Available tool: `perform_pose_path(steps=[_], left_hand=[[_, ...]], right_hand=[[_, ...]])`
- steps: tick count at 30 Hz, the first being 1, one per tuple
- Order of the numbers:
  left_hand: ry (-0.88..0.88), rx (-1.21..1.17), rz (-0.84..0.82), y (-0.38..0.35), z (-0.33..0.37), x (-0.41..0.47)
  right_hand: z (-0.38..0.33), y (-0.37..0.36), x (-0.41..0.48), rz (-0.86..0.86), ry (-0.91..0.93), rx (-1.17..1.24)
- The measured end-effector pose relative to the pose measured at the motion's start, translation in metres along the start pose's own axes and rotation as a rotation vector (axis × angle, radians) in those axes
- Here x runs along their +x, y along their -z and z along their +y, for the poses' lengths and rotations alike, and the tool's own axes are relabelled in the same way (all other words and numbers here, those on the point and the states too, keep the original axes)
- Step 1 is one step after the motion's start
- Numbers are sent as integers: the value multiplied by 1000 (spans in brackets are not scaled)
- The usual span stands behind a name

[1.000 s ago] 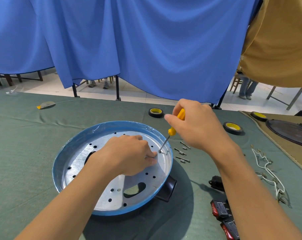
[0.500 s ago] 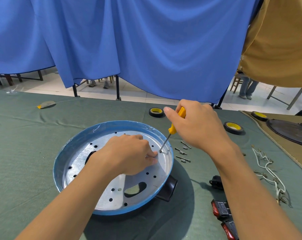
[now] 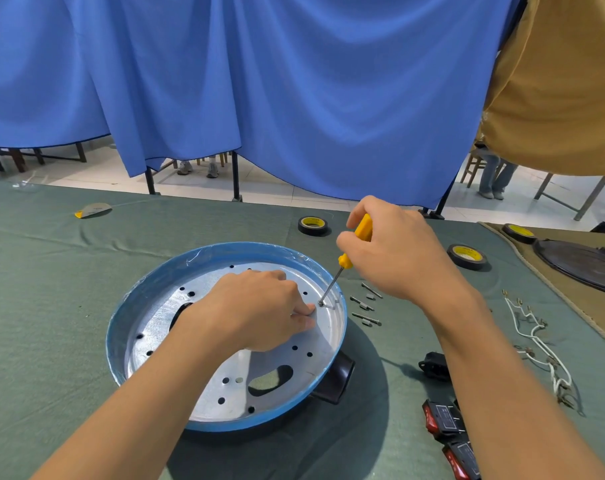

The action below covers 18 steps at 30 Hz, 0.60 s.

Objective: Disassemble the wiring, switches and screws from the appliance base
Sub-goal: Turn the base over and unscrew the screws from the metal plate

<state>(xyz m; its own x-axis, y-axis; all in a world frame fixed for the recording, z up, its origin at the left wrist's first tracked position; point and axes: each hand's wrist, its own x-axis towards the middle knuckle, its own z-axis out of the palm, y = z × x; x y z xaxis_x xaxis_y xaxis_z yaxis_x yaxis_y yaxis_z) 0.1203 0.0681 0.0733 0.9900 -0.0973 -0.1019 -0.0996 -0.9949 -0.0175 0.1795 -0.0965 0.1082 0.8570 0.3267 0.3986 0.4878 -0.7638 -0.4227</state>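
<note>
The round blue-rimmed appliance base [image 3: 145, 289] lies on the green cloth, its silver perforated plate facing up. My right hand [image 3: 394, 258] grips a yellow-handled screwdriver [image 3: 354, 244], whose tip sits on a screw [image 3: 321, 303] near the plate's right edge. My left hand [image 3: 259, 306] rests on the plate with curled fingers, its fingertips beside that screw. Several removed screws [image 3: 365, 308] lie just right of the base. White wiring [image 3: 536, 337] and red rocker switches [image 3: 445, 419] lie further right.
Two black tape rolls [image 3: 313, 225] [image 3: 467, 256] sit behind the base, a third on the tan cloth at right beside a dark round lid [image 3: 585, 265]. A small black socket part [image 3: 434, 365] lies near my right forearm. Blue curtains hang behind the table.
My right hand has turned slightly on the screwdriver handle, with the tip staying on the same screw. My left hand has stayed in place.
</note>
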Motion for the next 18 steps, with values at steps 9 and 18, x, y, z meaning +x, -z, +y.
perform_pose_path(steps=[9,18], left_hand=[[4,-1,-1,-1,0,0],[5,-3,-10,0,0,0]], right_hand=[[-3,-2,-1,-13,33,0],[-7,-3,-4,-38,76,10]])
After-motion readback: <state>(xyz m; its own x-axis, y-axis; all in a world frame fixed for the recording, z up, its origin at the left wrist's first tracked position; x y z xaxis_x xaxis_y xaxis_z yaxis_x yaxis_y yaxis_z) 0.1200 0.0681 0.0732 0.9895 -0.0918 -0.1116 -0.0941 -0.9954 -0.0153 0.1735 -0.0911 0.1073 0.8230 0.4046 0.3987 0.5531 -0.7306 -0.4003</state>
